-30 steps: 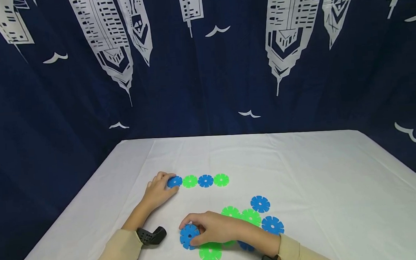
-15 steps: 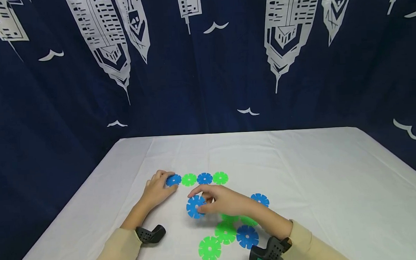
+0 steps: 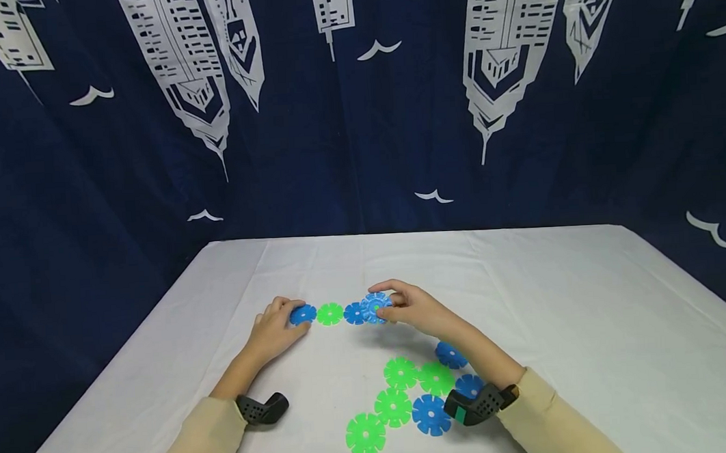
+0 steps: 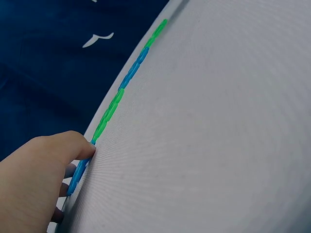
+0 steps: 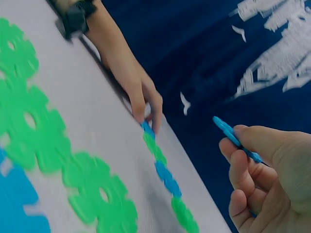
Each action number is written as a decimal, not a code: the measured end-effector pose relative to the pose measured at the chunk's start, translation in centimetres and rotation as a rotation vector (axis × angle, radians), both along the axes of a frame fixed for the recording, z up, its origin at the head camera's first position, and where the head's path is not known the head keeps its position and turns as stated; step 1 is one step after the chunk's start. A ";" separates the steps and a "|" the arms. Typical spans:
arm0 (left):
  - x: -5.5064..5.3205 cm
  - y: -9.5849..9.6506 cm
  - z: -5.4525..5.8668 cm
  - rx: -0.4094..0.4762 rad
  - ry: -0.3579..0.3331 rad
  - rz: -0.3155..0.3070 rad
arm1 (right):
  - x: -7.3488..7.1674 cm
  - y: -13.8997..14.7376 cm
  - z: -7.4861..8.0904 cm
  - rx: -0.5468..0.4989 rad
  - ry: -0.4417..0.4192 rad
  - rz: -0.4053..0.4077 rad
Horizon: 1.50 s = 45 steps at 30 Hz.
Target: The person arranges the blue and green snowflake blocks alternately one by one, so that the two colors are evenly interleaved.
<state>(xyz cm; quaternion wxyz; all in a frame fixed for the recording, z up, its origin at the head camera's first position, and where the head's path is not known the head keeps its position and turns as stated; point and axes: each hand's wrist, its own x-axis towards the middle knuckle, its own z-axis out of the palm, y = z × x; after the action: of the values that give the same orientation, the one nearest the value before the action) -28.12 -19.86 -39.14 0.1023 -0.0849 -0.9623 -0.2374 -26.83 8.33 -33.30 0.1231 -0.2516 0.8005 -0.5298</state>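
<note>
A row of notched interlocking discs, blue and green by turns, lies across the white tabletop. My left hand [image 3: 275, 332] holds the blue disc [image 3: 303, 314] at its left end between thumb and fingers. To the right follow a green disc [image 3: 330, 314] and another blue disc [image 3: 352, 314]. My right hand [image 3: 418, 310] pinches a separate blue disc [image 3: 376, 308] by its edge, raised over the row's right end. That disc covers the last green disc in the head view; the right wrist view shows this green disc [image 5: 184, 215] flat below.
Nearer to me lie several loose discs, among them a green disc [image 3: 366, 435] and a blue disc [image 3: 431, 414]. The right wrist's black camera [image 3: 480, 405] partly hides one blue disc [image 3: 469, 386]. A dark blue curtain [image 3: 358, 138] hangs behind the white table [image 3: 589, 310].
My right hand has carried its blue disc from the loose discs forward and rightward, up to the row's right end. My left hand stays where it was on the row.
</note>
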 end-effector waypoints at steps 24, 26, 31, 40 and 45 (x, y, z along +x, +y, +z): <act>0.2 0.0 -0.1 0.006 -0.010 0.008 | -3.4 4.1 -4.4 0.205 0.128 -0.321; 0.1 0.1 -0.1 0.006 -0.008 0.010 | -3.4 4.1 -4.5 0.233 0.156 -0.335; 0.0 0.0 0.0 0.002 -0.002 0.002 | -3.5 4.0 -4.7 0.285 0.221 -0.356; -0.2 -0.1 -0.1 -0.012 0.004 0.004 | -3.5 4.2 -5.0 0.346 0.269 -0.368; -0.1 0.1 -0.1 0.001 -0.004 0.006 | -3.4 4.3 -5.0 0.395 0.288 -0.344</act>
<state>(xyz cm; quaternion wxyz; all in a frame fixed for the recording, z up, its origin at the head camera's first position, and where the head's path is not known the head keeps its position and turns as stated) -28.21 -19.77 -39.26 0.1009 -0.0812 -0.9627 -0.2376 -30.21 12.68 -38.32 -0.0367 -0.1558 0.9283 -0.3356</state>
